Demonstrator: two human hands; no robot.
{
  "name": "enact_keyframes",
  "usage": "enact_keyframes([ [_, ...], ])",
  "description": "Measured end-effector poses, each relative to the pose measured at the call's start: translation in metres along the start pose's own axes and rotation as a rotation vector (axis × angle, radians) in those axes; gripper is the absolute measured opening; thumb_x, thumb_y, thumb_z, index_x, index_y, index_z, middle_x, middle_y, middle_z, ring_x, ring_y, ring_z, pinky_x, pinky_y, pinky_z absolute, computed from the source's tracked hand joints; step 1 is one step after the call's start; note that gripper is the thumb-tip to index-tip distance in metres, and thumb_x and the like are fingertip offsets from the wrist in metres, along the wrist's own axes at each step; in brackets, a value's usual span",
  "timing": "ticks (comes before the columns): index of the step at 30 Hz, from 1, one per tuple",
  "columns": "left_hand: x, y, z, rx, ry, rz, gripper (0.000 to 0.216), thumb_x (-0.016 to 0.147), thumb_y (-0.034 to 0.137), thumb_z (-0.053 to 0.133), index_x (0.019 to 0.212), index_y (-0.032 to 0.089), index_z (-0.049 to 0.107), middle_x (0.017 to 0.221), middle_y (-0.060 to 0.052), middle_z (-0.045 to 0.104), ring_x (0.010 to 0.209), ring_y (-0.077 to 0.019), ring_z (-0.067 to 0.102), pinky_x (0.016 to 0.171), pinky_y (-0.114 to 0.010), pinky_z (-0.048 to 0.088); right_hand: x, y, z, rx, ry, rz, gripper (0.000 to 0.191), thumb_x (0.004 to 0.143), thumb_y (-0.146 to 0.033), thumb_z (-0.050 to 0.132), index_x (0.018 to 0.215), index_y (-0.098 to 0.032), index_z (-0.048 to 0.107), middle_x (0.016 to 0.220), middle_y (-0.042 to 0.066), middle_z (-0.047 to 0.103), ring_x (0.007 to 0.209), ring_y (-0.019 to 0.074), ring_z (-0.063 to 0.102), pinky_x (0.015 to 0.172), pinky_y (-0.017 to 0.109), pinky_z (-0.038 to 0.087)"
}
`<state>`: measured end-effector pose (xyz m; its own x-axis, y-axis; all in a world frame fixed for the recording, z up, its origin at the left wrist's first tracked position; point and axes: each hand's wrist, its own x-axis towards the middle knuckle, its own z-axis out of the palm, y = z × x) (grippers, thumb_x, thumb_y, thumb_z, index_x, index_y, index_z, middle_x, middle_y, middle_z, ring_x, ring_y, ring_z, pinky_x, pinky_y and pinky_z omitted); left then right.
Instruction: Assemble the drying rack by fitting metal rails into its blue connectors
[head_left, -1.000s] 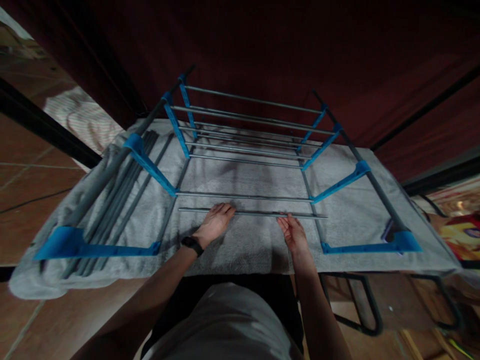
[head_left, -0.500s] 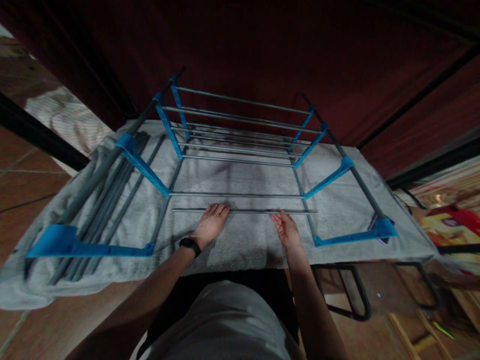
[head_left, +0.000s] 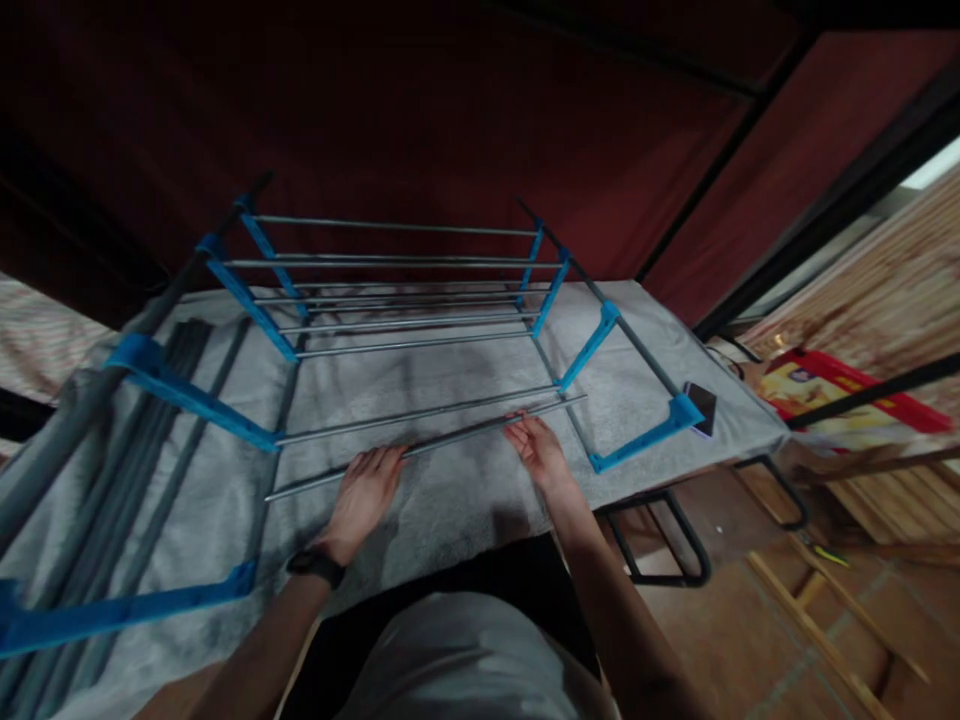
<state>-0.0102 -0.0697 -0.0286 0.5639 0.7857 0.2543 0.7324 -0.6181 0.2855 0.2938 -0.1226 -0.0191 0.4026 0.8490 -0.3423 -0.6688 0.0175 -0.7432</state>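
Observation:
A thin grey metal rod (head_left: 457, 436) slants across in front of me, its right end farther off than its left. My left hand (head_left: 371, 490) is closed over the rod left of its middle, a dark band on that wrist. Toward the other end, my right hand (head_left: 536, 445) pinches the same rod with its fingertips. Just beyond lies a rack frame of grey tubes with blue plastic brackets (head_left: 585, 345), joined by several thin crossbars (head_left: 420, 408). The near blue brackets (head_left: 649, 437) have no bar between them.
Several loose grey tubes (head_left: 112, 480) lie at the left on the grey cloth (head_left: 450, 510) covering the table. A phone (head_left: 700, 408) rests by the right bracket. Right of the table are a red and yellow package (head_left: 832, 395) and a black metal frame (head_left: 675, 540).
The rod has turned from nearly level to slanted, its left end nearer me and its right end farther. Both hands moved with it. My view has swung to the right.

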Motion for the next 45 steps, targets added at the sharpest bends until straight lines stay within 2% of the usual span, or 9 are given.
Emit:
enact_keyframes([
  [5, 0.003, -0.005, -0.009, -0.041, 0.093, -0.02, 0.042, 0.103, 0.041, 0.03, 0.117, 0.018, 0.063, 0.107, -0.013, 0.072, 0.1, -0.0304, 0.066, 0.094, -0.047, 0.05, -0.008, -0.016, 0.036, 0.009, -0.059, -0.041, 0.02, 0.075, -0.032, 0.079, 0.086, -0.022, 0.066, 0.089, 0.002, 0.077, 0.078, 0.016, 0.072, 0.082, 0.032, 0.06],
  [12, 0.02, 0.008, -0.024, -0.121, 0.246, -0.028, 0.039, 0.103, 0.042, 0.035, 0.12, 0.019, 0.062, 0.109, -0.012, 0.074, 0.1, -0.0277, 0.068, 0.092, -0.044, 0.054, -0.022, -0.026, 0.095, -0.081, -0.217, -0.139, 0.027, 0.077, -0.04, 0.078, 0.096, -0.023, 0.067, 0.091, 0.002, 0.077, 0.081, 0.0153, 0.071, 0.082, 0.033, 0.059],
  [17, 0.024, 0.01, -0.022, -0.209, 0.317, 0.009, 0.037, 0.101, 0.044, 0.042, 0.119, 0.021, 0.065, 0.11, -0.01, 0.075, 0.099, -0.0279, 0.071, 0.089, -0.043, 0.056, -0.034, -0.06, 0.125, -0.217, -0.292, -0.294, 0.034, 0.077, -0.048, 0.078, 0.097, -0.023, 0.068, 0.092, 0.002, 0.077, 0.092, 0.0186, 0.071, 0.083, 0.032, 0.056],
  [21, 0.034, 0.025, -0.019, -0.36, 0.314, -0.067, 0.033, 0.098, 0.041, 0.049, 0.115, 0.02, 0.068, 0.108, -0.011, 0.077, 0.098, -0.0281, 0.072, 0.088, -0.042, 0.057, -0.038, -0.088, 0.146, -0.329, -0.313, -0.438, 0.036, 0.079, -0.052, 0.075, 0.099, -0.024, 0.068, 0.088, 0.001, 0.076, 0.09, 0.02, 0.07, 0.08, 0.032, 0.056],
  [24, 0.046, 0.048, -0.021, -0.514, 0.27, -0.175, 0.033, 0.096, 0.042, 0.053, 0.114, 0.02, 0.069, 0.108, -0.011, 0.078, 0.097, -0.0279, 0.074, 0.087, -0.041, 0.058, -0.038, -0.087, 0.159, -0.326, -0.319, -0.498, 0.036, 0.083, -0.053, 0.071, 0.103, -0.024, 0.065, 0.088, 0.001, 0.075, 0.087, 0.0189, 0.071, 0.083, 0.034, 0.056],
  [29, 0.058, 0.08, -0.032, -0.722, 0.21, -0.211, 0.034, 0.094, 0.044, 0.057, 0.117, 0.022, 0.07, 0.114, -0.01, 0.077, 0.104, -0.0272, 0.073, 0.093, -0.04, 0.056, -0.044, -0.063, 0.167, -0.366, -0.428, -0.524, 0.034, 0.088, -0.051, 0.066, 0.108, -0.024, 0.061, 0.09, 0.001, 0.074, 0.085, 0.0169, 0.071, 0.083, 0.033, 0.057],
  [34, 0.061, 0.082, -0.046, -0.892, 0.204, -0.227, 0.034, 0.09, 0.042, 0.064, 0.117, 0.022, 0.071, 0.113, -0.01, 0.077, 0.102, -0.025, 0.072, 0.092, -0.039, 0.056, -0.05, -0.071, 0.164, -0.507, -0.433, -0.617, 0.028, 0.094, -0.047, 0.059, 0.111, -0.025, 0.061, 0.087, 0.0, 0.072, 0.086, 0.0165, 0.07, 0.083, 0.031, 0.056],
  [38, 0.069, 0.081, -0.072, -1.055, 0.349, -0.32, 0.033, 0.087, 0.041, 0.069, 0.112, 0.021, 0.071, 0.104, -0.01, 0.077, 0.097, -0.0235, 0.073, 0.09, -0.039, 0.057, -0.052, -0.08, 0.163, -0.666, -0.441, -0.722, 0.025, 0.097, -0.042, 0.056, 0.116, -0.026, 0.061, 0.094, 0.0, 0.072, 0.091, 0.0176, 0.07, 0.087, 0.032, 0.054],
  [45, 0.074, 0.088, -0.135, -1.129, 0.71, -0.278, 0.038, 0.086, 0.035, 0.074, 0.122, 0.023, 0.068, 0.106, -0.006, 0.074, 0.101, -0.0195, 0.07, 0.096, -0.036, 0.053, -0.056, -0.066, 0.158, -1.042, -0.423, -0.806, 0.021, 0.099, -0.035, 0.052, 0.113, -0.025, 0.064, 0.104, 0.004, 0.073, 0.097, 0.0207, 0.069, 0.086, 0.033, 0.053],
])
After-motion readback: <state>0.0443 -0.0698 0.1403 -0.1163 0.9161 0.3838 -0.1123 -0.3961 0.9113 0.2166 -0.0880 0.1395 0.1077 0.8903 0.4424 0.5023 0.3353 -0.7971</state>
